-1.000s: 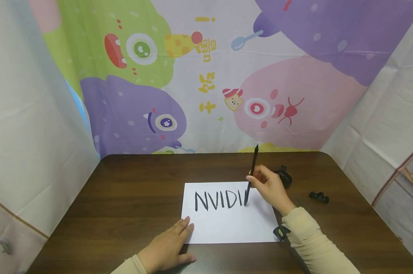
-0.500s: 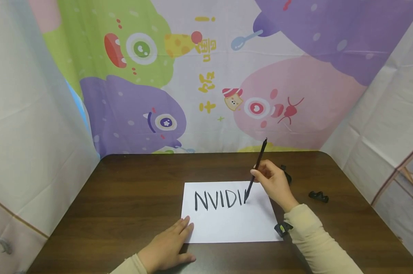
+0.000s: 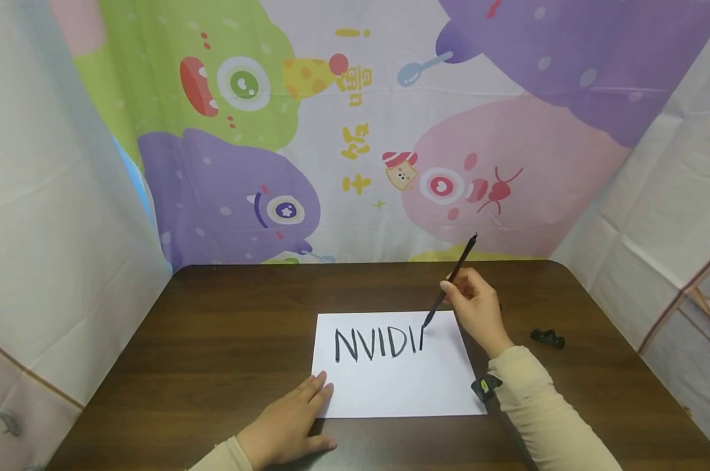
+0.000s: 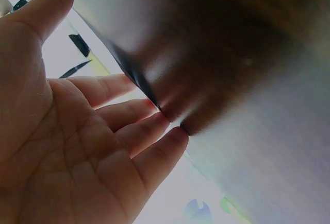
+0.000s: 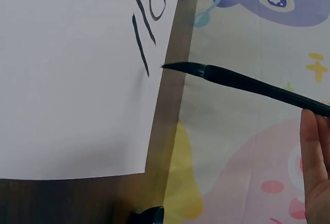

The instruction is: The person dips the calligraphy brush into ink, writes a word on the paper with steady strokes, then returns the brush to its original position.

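My right hand point(image 3: 477, 311) pinches a black ink brush point(image 3: 462, 260) by its handle, which leans to the upper right. In the right wrist view the tapered brush tip point(image 5: 178, 68) stands apart from the last stroke, seemingly lifted off the paper. White paper point(image 3: 390, 392) lies flat, bearing black letters point(image 3: 378, 343) that read "NVIDI" and then one slanting stroke. My left hand point(image 3: 290, 418) lies with straight fingers on the paper's lower left edge, thumb on the table. Its palm and fingertips point(image 4: 175, 136) fill the left wrist view.
A small black wavy-topped brush rest point(image 3: 548, 338) sits right of the paper on the brown table point(image 3: 225, 327). A black wrist device point(image 3: 485, 388) is at my right cuff. Behind the table hangs a cartoon-printed cloth point(image 3: 343, 216); pale cloths flank both sides.
The right hand has moved up and right, tilting the brush further right; its tip went from the stroke's foot to its top. A black object behind that hand is now almost hidden. The left hand stays still.
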Demonstrator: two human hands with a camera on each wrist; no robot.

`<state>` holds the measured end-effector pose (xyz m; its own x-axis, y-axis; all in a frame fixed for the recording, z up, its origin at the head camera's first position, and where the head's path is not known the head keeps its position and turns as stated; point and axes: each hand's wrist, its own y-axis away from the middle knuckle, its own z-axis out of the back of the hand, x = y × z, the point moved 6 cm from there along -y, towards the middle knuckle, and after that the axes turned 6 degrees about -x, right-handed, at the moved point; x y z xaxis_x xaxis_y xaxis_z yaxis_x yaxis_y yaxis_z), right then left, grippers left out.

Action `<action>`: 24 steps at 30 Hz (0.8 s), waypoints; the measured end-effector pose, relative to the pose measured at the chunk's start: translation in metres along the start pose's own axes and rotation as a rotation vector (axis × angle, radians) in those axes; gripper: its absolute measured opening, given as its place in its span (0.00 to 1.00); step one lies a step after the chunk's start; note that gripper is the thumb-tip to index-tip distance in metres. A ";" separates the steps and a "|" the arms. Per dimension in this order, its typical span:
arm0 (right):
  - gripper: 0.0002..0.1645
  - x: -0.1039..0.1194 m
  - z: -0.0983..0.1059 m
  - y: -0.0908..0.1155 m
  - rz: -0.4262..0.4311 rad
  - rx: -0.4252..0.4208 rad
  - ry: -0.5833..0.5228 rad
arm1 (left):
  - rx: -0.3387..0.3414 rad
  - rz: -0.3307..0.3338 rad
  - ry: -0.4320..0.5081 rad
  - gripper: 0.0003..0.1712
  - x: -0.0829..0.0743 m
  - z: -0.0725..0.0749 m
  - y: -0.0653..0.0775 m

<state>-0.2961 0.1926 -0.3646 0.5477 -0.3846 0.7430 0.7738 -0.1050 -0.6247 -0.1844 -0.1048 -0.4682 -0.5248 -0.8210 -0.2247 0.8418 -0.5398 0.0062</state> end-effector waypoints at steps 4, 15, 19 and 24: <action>0.09 -0.007 -0.001 0.000 -0.030 -0.021 -0.017 | -0.007 0.001 -0.004 0.49 0.000 0.000 0.000; 0.09 -0.012 -0.002 0.000 -0.026 -0.042 -0.015 | -0.016 -0.001 -0.015 0.48 0.000 0.001 0.000; 0.09 -0.014 -0.002 0.001 -0.023 -0.040 -0.005 | -0.025 -0.003 -0.019 0.48 0.000 0.001 0.001; 0.09 -0.015 -0.001 0.003 -0.021 -0.022 0.031 | -0.033 -0.005 -0.021 0.48 0.000 0.001 0.001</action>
<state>-0.3022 0.1969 -0.3781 0.5209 -0.4107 0.7483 0.7776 -0.1333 -0.6145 -0.1835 -0.1054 -0.4669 -0.5317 -0.8219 -0.2043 0.8424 -0.5381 -0.0275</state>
